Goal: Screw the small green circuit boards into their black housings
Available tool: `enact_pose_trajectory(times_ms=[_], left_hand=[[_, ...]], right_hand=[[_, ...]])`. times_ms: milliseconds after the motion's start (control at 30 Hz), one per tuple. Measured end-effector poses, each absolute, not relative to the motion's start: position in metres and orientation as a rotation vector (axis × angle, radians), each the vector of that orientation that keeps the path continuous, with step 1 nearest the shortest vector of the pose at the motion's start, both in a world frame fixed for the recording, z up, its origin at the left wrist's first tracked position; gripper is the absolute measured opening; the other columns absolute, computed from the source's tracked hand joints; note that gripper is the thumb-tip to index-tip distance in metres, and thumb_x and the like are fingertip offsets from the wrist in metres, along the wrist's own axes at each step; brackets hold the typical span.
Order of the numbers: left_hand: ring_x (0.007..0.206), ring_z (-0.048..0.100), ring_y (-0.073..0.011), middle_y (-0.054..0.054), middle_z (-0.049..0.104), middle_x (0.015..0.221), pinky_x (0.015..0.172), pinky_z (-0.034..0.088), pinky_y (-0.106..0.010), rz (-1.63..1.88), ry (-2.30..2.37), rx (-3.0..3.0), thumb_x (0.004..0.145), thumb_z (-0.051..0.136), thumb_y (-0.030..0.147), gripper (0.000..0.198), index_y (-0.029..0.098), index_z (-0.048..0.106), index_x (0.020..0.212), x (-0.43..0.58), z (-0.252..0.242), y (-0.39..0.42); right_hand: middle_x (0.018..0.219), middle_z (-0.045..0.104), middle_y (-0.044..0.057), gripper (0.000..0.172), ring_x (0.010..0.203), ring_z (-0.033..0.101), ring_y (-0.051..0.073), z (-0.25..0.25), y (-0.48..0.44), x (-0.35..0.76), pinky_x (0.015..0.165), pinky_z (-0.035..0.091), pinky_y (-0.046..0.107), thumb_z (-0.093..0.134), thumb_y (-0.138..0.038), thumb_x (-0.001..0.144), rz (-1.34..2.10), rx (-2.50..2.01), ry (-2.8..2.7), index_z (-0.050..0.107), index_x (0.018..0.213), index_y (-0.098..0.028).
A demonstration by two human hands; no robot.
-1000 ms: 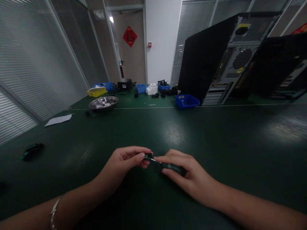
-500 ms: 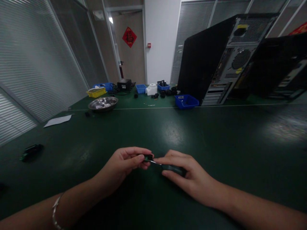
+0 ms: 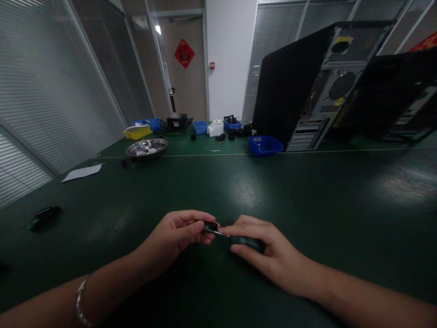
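Note:
Near the front middle of the green table [image 3: 191,191], my left hand [image 3: 180,231] pinches a small green circuit board [image 3: 210,226] with a black part on it. Its fingers cover much of the board. My right hand [image 3: 266,246] is closed around the dark handle of a screwdriver [image 3: 246,241], forefinger stretched along toward the shaft. The thin metal shaft points left, and its tip meets the lower edge of the board. Whether the tip sits in a screw or under a part is too small to tell.
At the left lies a dark green and black piece [image 3: 44,217], with a white paper [image 3: 82,173] beyond it. Farther back stand a metal bowl [image 3: 146,148], a yellow tray [image 3: 137,132], a blue bin [image 3: 265,146] and a black computer case [image 3: 290,86].
The board has tilted slightly in my left hand, showing a little more of its face. Both hands stay in nearly the same place, with the screwdriver still against the board.

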State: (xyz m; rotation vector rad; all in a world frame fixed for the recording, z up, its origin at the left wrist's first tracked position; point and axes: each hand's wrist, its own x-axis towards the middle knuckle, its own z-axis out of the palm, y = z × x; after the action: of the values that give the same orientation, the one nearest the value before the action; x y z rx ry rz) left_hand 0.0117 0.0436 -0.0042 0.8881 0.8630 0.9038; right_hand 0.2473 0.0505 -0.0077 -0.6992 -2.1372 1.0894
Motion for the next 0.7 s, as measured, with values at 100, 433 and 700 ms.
enact_pose_trajectory(times_ms=[100,433,700], left_hand=[[0.079,0.067,-0.0146,-0.009,0.076,0.094,0.074,0.05,-0.024,0.909,0.846,0.89,0.076,0.077,0.02,0.019,0.013,0.077,0.094,0.0121,-0.0055,0.0439],[0.083,0.067,-0.0183,-0.01,0.075,0.1,0.079,0.051,-0.03,0.955,0.961,0.997,0.077,0.077,0.022,0.023,0.014,0.074,0.098,0.0128,-0.0056,0.0427],[0.078,0.067,-0.0149,-0.008,0.076,0.09,0.075,0.051,-0.025,0.904,0.884,0.926,0.078,0.076,0.02,0.02,0.013,0.074,0.096,0.0131,-0.0025,0.0427]], right_hand=[[0.097,0.066,0.005,0.038,0.087,0.062,0.017,-0.009,0.0502,0.2472,0.075,0.048,0.031,0.06,-0.013,0.093,1.066,-0.719,-2.144,0.063,0.128,-0.026],[0.097,0.067,0.006,0.037,0.087,0.062,0.019,-0.0105,0.0509,0.2466,0.076,0.05,0.033,0.058,-0.016,0.094,1.018,-0.756,-2.13,0.062,0.129,-0.026],[0.099,0.067,0.005,0.038,0.089,0.062,0.018,-0.0069,0.0504,0.2464,0.077,0.049,0.031,0.059,-0.013,0.093,1.056,-0.71,-2.13,0.063,0.128,-0.026]])
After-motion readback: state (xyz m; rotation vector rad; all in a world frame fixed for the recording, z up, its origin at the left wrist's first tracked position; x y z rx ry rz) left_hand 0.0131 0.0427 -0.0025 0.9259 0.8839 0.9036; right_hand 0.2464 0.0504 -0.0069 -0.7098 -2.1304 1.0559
